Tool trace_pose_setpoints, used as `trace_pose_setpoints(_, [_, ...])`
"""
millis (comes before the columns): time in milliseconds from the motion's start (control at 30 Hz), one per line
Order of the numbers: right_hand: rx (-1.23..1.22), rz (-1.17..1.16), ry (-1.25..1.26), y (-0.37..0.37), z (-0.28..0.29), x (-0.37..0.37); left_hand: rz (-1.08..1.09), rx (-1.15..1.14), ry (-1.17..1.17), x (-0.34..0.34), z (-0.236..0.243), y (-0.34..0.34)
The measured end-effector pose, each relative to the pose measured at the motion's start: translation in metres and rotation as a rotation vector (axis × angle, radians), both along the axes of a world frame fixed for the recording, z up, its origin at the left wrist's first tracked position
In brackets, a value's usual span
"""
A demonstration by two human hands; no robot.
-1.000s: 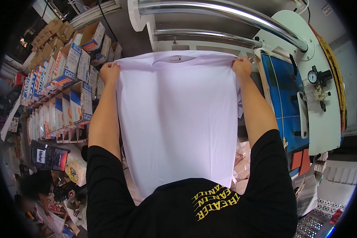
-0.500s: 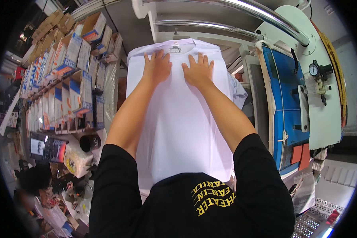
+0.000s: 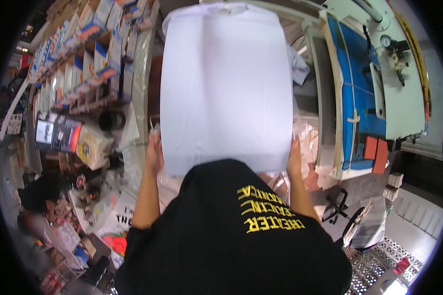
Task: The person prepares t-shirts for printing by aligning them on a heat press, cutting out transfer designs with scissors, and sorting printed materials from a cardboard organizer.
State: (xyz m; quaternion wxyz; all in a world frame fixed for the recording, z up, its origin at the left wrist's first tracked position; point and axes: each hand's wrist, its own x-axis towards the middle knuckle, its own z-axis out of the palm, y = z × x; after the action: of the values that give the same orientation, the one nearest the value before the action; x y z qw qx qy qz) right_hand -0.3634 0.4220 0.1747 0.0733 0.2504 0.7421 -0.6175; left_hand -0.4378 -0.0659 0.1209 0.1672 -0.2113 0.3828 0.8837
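Observation:
A white T-shirt (image 3: 226, 93) lies spread flat and smooth on a raised support, its collar at the far end. Its near end passes behind my black shirt front. At the near left side edge, my left hand (image 3: 154, 153) is closed on the T-shirt's side, with some fingers tucked out of sight. My right hand (image 3: 294, 153) grips the opposite side edge at about the same height, its fingertips partly hidden by the cloth. A loose bit of the T-shirt (image 3: 300, 69), perhaps a sleeve, hangs off on the right.
To the right stands a machine with a blue panel (image 3: 354, 98), a cord across it, and a pressure gauge (image 3: 385, 41). Open cardboard boxes (image 3: 91, 61) are stacked at the left. Below them are a black cup (image 3: 112, 120) and a wrapped package (image 3: 94, 147). Clear plastic (image 3: 307, 147) lies beside my right hand.
Both my hands have left the collar area, where they lay flat, and come back to the T-shirt's near sides. The view has tilted nearer, so the T-shirt sits higher in it.

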Motion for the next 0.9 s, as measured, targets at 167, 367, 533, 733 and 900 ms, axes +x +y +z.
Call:
trace_pose_setpoints(167, [-0.733,-0.152,-0.195,0.066,-0.059,-0.014,-0.426,-0.295,-0.118,-0.024,0.007,-0.033])
trace_pose_setpoints(367, [-0.675,-0.513,0.021,0.073,-0.032,0.027,-0.262,-0.392,-0.160,0.013,0.028,-0.100])
trace_pose_setpoints(533, [-0.719,-0.530,0.126,0.076,-0.039,0.037,-0.081,-0.289,-0.100,0.023,0.043,-0.090])
trace_pose_setpoints(733, [-0.603,-0.636,0.126,0.062,-0.046,0.020,-0.218,-0.493,-0.127,0.023,0.002,-0.119])
trace_pose_setpoints(900, [-0.586,-0.735,0.108,0.055,-0.025,0.018,-0.140,-0.280,-0.115,0.027,-0.005,-0.121])
